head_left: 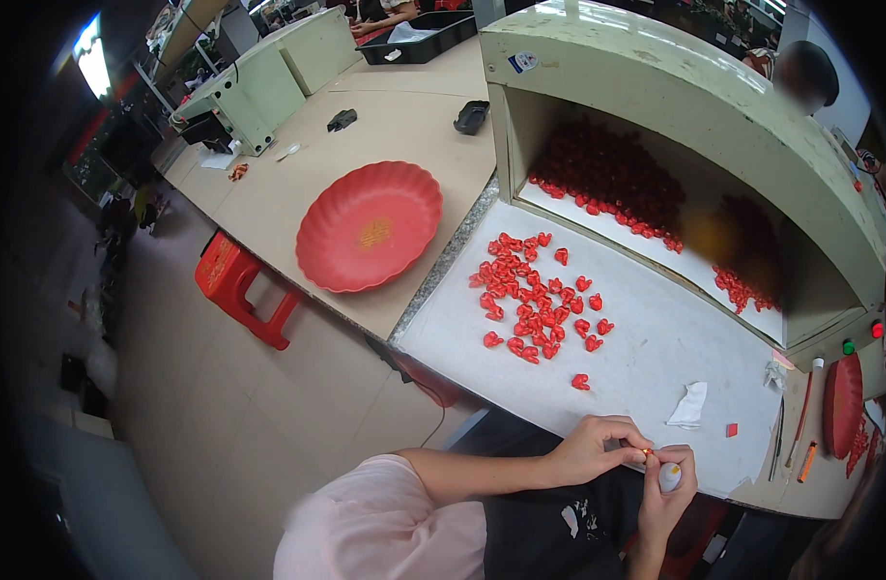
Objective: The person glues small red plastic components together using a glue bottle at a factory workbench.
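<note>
My left hand [596, 450] is closed in a pinch at the front edge of the white sheet, with a small red piece [646, 451] at its fingertips. A touch of yellow shows on that piece. My right hand [671, 474] meets it there, its fingers wrapped round a small white bottle [669, 478]. Both hands' fingertips come together, and the bottle's tip cannot be made out. Ahead and to the left, many small red pieces [532, 307] lie scattered on the white sheet [443, 319]. A single red piece [580, 382] lies nearest my hands.
A cream box-shaped machine [656, 77] stands behind the sheet, heaps of red pieces [607, 174] inside. A red fluted tray [371, 227] sits on the left table. Crumpled tissue [689, 405], a red square [732, 430] and an orange pen-like stick [807, 462] lie right. A red stool [240, 290] stands left.
</note>
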The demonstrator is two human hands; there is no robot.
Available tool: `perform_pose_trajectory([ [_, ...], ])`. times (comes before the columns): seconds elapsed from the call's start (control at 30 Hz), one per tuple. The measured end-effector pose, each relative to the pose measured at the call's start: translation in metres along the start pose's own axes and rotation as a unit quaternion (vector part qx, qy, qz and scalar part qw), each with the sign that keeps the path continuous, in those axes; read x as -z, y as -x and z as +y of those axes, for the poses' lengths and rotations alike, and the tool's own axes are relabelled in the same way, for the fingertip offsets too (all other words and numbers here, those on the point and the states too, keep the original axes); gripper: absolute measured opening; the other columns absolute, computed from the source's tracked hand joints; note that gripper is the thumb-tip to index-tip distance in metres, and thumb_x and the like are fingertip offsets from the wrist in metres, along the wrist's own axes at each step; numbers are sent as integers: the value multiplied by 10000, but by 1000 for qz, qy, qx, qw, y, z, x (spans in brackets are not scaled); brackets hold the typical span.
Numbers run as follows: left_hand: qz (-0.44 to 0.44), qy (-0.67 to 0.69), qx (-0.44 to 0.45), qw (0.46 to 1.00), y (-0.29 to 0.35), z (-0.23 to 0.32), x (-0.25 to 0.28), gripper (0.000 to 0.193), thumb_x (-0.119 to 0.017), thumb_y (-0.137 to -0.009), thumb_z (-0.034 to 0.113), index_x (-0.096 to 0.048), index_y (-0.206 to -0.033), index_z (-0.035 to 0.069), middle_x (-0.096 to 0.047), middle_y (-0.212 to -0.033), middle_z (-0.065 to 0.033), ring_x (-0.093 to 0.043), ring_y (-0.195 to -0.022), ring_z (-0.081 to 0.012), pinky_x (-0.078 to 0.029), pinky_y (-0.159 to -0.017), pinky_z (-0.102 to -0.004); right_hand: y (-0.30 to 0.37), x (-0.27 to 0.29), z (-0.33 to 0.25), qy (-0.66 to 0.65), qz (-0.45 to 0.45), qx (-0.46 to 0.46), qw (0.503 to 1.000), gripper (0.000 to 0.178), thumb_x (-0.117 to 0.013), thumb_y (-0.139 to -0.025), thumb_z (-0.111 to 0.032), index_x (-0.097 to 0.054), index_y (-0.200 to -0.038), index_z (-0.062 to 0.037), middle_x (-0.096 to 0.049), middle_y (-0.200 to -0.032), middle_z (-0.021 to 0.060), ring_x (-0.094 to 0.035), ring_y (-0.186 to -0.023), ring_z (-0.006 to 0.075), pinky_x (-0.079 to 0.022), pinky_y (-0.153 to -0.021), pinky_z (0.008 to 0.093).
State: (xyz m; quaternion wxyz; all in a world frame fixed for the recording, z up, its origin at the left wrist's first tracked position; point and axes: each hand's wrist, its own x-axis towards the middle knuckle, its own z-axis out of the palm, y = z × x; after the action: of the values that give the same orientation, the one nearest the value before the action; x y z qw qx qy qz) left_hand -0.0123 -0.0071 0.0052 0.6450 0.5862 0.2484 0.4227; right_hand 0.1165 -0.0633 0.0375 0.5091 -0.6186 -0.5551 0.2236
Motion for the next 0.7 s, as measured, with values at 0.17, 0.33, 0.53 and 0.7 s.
perform_pose_trajectory([
  [0.17,-3,-10,0,1000,4,-2,-3,122,-606,-754,60,-616,-858,-1,-594,-787,-68,-550,-727,-125,-421,-645,-239,5,2,2,-3,-1,-2,1000,109,-554,-702,60,-456,-701,12,-481,-657,93,-462,-589,158,-373,-565,240],
  [0.33,-11,-18,22,1000,12,1,-10,123,-603,-752,55,-615,-860,-3,-595,-791,-67,-555,-741,-127,-424,-663,-238,15,8,-5,-7,3,-11,1000,109,-556,-707,56,-456,-700,13,-481,-660,91,-463,-597,155,-375,-572,240],
  [0.53,23,21,46,998,2,0,-2,65,-585,-751,21,-609,-801,-12,-596,-775,-71,-561,-734,-120,-440,-667,-228,2,2,-1,1,-21,-44,999,115,-560,-744,30,-449,-721,11,-454,-659,55,-427,-643,108,-361,-617,215],
  [0.7,26,-2,-7,1000,-15,2,18,147,-564,-750,-41,-614,-886,-16,-611,-865,-76,-570,-791,-120,-443,-705,-225,-19,-8,7,-26,-21,-52,998,81,-600,-740,-11,-527,-765,14,-554,-707,83,-533,-652,145,-406,-611,229],
])
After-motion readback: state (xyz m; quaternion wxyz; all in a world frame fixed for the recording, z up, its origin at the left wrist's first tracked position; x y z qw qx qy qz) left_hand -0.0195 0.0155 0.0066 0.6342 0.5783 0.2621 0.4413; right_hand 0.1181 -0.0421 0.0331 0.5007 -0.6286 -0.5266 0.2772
